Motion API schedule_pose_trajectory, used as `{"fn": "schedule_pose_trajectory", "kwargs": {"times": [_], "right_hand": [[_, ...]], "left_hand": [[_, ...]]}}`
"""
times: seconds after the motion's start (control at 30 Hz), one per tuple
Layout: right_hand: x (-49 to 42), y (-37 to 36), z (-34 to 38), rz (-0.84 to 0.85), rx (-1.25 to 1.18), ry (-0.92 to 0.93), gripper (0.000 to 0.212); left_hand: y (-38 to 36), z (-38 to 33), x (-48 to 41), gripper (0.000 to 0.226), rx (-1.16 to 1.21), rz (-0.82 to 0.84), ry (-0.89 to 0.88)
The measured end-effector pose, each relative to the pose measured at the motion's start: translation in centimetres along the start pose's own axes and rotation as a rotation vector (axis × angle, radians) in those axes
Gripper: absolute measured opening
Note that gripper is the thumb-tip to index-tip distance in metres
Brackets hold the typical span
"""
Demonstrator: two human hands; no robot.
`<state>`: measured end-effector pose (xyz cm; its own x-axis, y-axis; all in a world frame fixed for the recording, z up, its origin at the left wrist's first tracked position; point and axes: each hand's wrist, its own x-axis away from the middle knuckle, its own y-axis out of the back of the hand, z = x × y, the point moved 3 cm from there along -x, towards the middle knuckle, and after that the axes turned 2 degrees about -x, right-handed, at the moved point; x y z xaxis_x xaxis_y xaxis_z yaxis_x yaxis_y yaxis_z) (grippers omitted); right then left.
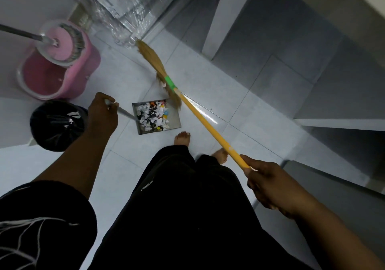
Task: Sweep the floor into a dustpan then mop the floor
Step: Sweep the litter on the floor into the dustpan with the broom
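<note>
A: The left hand, what has it got?

B: Its fingers are curled round the thin grey metal handle of the square grey metal dustpan. The pan sits flat on the pale tiled floor, just ahead of the bare feet.

A: And inside the pan?

B: A heap of white, black and coloured paper scraps.

A: The right hand?

B: It grips the near end of the yellow-handled straw broom. The stick slants up and to the left. The bristles, bound by a green band, are blurred and pass the pan's far right corner.

A: The mopping gear?

B: Off to the left, well apart from the pan, is a pink plastic mop bucket with the grey-poled round mop resting in it. A black-lined round bin stands just beside the left hand.
</note>
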<state>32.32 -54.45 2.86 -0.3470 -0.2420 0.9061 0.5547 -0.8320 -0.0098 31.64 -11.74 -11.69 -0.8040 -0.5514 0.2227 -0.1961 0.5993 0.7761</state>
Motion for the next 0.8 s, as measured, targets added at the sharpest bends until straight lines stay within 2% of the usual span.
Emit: {"fn": "schedule_pose_trajectory", "kwargs": {"times": [0.17,0.23,0.33,0.57,0.8], "right_hand": [[1.2,2.3,0.8,-0.068,0.040,-0.017,0.029],[-0.4,2.1,0.6,-0.118,0.077,-0.047,0.027],[-3.8,-0.1,0.3,-0.160,0.178,-0.075,0.022],[-6.9,-4.9,1.0,-0.034,0.227,-0.086,0.031],[-3.3,-3.0,1.7,0.001,0.223,-0.031,0.027]], "left_hand": [[2.0,3.5,1.6,0.011,-0.024,-0.041,0.091],[2.7,5.4,2.4,0.016,-0.032,-0.045,0.190],[3.5,6.8,3.6,0.016,-0.045,-0.090,0.241],[3.5,8.7,5.6,0.012,0.008,-0.125,0.398],[3.5,7.7,5.5,0.020,-0.047,-0.049,0.351]]}}
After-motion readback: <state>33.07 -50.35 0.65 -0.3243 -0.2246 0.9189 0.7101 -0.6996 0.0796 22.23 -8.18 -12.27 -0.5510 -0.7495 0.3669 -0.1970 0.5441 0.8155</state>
